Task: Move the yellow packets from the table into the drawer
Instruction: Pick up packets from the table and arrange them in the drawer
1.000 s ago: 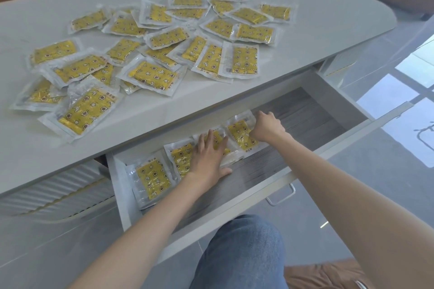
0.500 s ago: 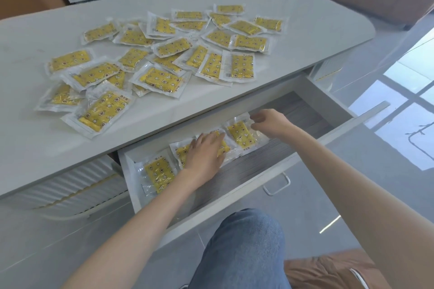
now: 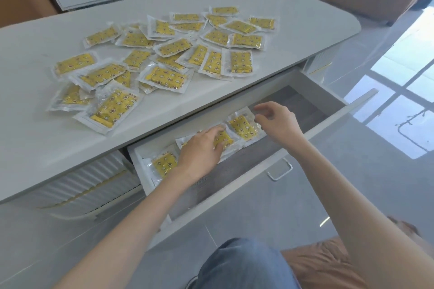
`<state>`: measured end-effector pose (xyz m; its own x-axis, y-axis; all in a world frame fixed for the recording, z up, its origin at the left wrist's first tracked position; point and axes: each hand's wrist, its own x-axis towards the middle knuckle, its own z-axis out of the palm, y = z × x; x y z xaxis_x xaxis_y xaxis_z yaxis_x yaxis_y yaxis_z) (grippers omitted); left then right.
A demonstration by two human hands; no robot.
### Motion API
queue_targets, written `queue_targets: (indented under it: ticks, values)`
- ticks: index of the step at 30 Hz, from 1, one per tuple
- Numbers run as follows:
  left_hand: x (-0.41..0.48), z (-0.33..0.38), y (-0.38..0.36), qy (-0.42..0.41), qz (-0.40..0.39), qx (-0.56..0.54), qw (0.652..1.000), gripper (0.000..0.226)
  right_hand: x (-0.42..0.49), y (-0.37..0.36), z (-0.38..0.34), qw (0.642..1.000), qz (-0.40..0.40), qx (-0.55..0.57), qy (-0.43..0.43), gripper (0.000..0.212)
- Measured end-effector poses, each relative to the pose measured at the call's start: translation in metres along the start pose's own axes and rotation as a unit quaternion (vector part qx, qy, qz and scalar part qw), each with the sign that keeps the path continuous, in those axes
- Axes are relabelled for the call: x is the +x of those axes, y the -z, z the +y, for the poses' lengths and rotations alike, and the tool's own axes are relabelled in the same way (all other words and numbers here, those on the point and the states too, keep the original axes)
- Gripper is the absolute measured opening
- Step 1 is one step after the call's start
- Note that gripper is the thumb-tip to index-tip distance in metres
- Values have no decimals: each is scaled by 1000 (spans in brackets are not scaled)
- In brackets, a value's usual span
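Right hand (image 3: 278,122) has lifted off the drawer (image 3: 328,124) packets (image 3: 243,125), grip apart; left hand (image 3: 202,150) stays flat.

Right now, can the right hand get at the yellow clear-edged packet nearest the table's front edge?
Probably yes. The right hand hovers open over the open white drawer, holding nothing, and that packet lies uncovered atop the pile on the white table. It sits across the left hand though, so the left looks nearer.

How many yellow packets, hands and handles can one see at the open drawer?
Yellow packets in the drawer: 4 (one mostly hidden under the left hand)
Hands: 2 (left hand and right hand)
Handle: 1
Total: 7
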<state>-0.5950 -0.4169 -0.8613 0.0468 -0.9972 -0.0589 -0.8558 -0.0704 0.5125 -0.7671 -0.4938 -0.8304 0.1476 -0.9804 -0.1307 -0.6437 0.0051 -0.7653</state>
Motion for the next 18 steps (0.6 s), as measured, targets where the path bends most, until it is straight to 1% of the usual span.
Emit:
queue_targets:
  ticks: [4,7,9,11,14,18]
  values:
    - [-15,13,36,30,-54,1,998,40,-29,11,-27,998,-26,29,-54,28]
    - [-32,34,79,66,-108,-5,992,41,-60,36,-57,992,-48,71,-97,27]
    - [-46,50,113,84,-128,-17,988,41,-82,56,-81,985,-62,102,-121,25]
    - [-61,69,150,100,-133,-30,986,40,-104,79,-108,981,-67,119,-140,23]
    - [-87,100,210,115,-136,-51,983,39,-139,117,-158,976,-88,122,-155,25]
    - [-131,143,294,135,-120,-86,980,41,-190,171,-226,978,-108,109,-138,26]
